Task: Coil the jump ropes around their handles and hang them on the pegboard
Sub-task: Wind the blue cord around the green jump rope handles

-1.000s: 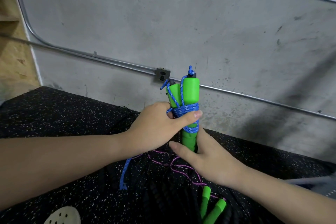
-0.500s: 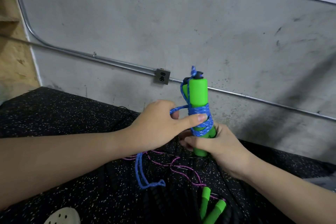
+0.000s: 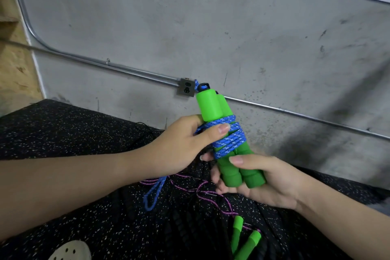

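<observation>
Two green foam handles (image 3: 223,141) sit side by side at the centre of my view, tops tilted toward 11 o'clock, with the blue rope (image 3: 229,139) coiled around their middle. My right hand (image 3: 268,181) grips their lower ends, while my left hand (image 3: 185,145) pinches the rope at 9 o'clock of the coil. At 6 o'clock, a second pair of green handles (image 3: 242,238) with a pink rope (image 3: 211,194) lies on the speckled black floor (image 3: 73,137).

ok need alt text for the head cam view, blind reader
Two bare hands coil a blue rope around a pair of green handles: the right hand grips their lower ends, the left hand pinches the rope. A pink rope with green handles lies on the speckled black floor below.
</observation>
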A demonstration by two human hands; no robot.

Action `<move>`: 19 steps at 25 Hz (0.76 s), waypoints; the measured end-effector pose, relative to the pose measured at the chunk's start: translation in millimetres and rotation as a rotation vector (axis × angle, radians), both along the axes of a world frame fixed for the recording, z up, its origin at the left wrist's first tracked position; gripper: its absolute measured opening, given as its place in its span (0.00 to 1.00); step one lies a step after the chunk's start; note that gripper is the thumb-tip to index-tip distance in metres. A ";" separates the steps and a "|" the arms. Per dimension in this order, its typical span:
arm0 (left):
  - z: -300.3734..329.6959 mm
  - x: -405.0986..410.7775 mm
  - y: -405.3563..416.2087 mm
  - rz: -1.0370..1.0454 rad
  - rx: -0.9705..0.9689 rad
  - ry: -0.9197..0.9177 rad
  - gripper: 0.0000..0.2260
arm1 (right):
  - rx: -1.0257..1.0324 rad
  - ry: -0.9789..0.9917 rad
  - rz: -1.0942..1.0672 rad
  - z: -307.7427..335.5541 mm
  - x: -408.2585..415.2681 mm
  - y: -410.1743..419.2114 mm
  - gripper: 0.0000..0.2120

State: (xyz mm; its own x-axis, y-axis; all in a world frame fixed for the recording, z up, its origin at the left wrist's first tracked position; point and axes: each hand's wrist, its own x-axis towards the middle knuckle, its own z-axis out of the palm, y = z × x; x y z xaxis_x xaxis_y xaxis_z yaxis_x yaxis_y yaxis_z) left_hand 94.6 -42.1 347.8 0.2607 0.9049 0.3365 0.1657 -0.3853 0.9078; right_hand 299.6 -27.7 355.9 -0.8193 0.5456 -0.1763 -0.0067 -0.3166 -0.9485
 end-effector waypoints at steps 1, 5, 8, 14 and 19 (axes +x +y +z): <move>2.2 1.9 -3.0 -0.006 -0.005 -0.019 0.14 | -0.005 0.018 0.010 -0.1 -1.0 -0.6 0.21; -0.2 -8.6 4.0 0.212 -0.070 0.136 0.38 | 0.326 -0.148 -0.243 -8.2 -7.8 6.4 0.10; -2.3 -13.6 5.5 0.261 -0.055 0.187 0.39 | 0.626 -0.315 -0.368 -12.9 -5.5 11.9 0.12; -1.9 -2.4 0.2 0.317 0.004 0.218 0.26 | 0.979 -0.539 -0.538 -27.7 -18.8 1.2 0.19; -5.1 -4.4 2.4 0.294 0.017 0.174 0.33 | 1.183 -0.604 -0.400 -20.2 -24.9 -10.8 0.16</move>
State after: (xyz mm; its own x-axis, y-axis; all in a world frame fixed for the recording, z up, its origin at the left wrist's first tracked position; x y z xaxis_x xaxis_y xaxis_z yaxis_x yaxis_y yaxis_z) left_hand 90.2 -39.7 342.7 0.0444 0.9445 0.3254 0.4242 -0.3127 0.8499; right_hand 274.6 -38.4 335.7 -0.5369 0.7948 0.2829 0.5978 0.5950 -0.5372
